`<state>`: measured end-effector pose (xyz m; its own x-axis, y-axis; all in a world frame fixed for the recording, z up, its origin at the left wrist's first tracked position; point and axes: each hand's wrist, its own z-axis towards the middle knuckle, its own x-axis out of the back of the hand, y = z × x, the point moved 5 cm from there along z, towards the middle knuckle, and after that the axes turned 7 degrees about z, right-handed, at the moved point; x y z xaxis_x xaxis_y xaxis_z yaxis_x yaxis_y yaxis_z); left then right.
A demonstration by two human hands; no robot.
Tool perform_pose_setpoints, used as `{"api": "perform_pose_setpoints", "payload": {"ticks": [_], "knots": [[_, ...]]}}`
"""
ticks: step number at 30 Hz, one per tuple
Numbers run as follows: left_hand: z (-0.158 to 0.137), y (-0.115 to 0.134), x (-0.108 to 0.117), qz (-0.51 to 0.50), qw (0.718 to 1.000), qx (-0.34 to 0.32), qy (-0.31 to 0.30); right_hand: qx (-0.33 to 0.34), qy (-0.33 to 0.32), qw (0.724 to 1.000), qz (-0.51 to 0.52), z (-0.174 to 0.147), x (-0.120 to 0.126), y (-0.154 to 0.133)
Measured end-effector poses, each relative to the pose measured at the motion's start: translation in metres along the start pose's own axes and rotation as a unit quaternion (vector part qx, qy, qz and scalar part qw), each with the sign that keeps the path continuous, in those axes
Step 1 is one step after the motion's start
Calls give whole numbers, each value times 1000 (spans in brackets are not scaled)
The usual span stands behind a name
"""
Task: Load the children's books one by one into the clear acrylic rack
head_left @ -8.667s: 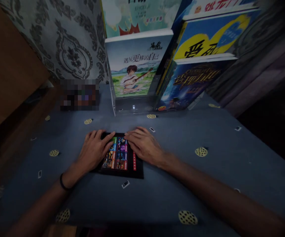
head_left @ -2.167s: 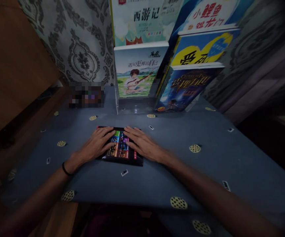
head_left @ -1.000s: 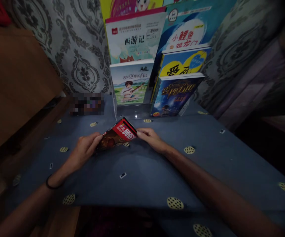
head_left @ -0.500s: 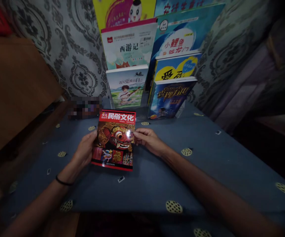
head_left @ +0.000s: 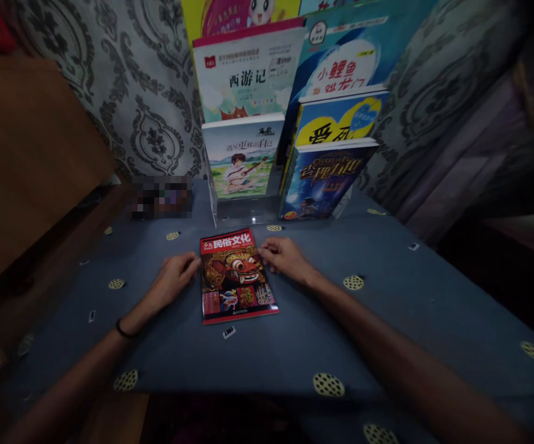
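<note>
A glossy children's book (head_left: 237,274) lies face up on the table. Its cover has a red band with Chinese characters above a fierce carved mask. Beside its left edge is my left hand (head_left: 174,280), fingers loosely bent, the thumb tip very close to the cover's edge. My right hand (head_left: 288,258) rests at the upper right edge, fingertips at or just off the book, loosely curled. Neither hand appears to lift it. Behind it stands a clear book rack (head_left: 248,209) with several upright books.
At the rack's front are a book with a guitar player (head_left: 243,163) and a dark blue book (head_left: 327,182). A pixelated object (head_left: 160,197) sits left of the rack. A blue-grey cloth with pineapple prints covers the table (head_left: 410,333). Patterned curtains (head_left: 156,135) hang behind.
The book has gone from tilted up between both hands to lying flat on the table, a little to the right. My left hand has moved right, and both hands have loosened their hold.
</note>
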<state>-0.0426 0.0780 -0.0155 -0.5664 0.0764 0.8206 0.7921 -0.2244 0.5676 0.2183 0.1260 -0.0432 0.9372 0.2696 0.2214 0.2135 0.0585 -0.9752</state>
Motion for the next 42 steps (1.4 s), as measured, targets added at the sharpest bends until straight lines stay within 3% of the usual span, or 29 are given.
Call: {"api": "perform_pose_setpoints", "payload": {"ticks": [3,6,9,12,17,21,29,33,42], "knots": [[7,4,3,98,990,-77,69,35,43,992,-110,-3,4,-6],[14,0,-2,115,980,-138,89,75,70,961,-256,-10,1,-16],[18,-8,-8,128,976,-156,85,99,79,933,-336,-19,-7,-22],[19,-16,-11,139,976,-148,75,177,78,915,-353,-26,-19,-29],[20,-27,-10,89,984,-140,69,300,-25,883,-359,-29,-56,-43],[22,-33,-10,36,987,-134,78,309,-136,857,-390,-20,-92,-50],[21,-37,-17,33,986,-133,93,297,-161,848,-407,11,-127,-48],[21,-38,-17,26,985,-140,102,312,-159,838,-418,16,-130,-51],[22,-35,-14,27,987,-128,92,299,-134,865,-379,19,-123,-48]]}}
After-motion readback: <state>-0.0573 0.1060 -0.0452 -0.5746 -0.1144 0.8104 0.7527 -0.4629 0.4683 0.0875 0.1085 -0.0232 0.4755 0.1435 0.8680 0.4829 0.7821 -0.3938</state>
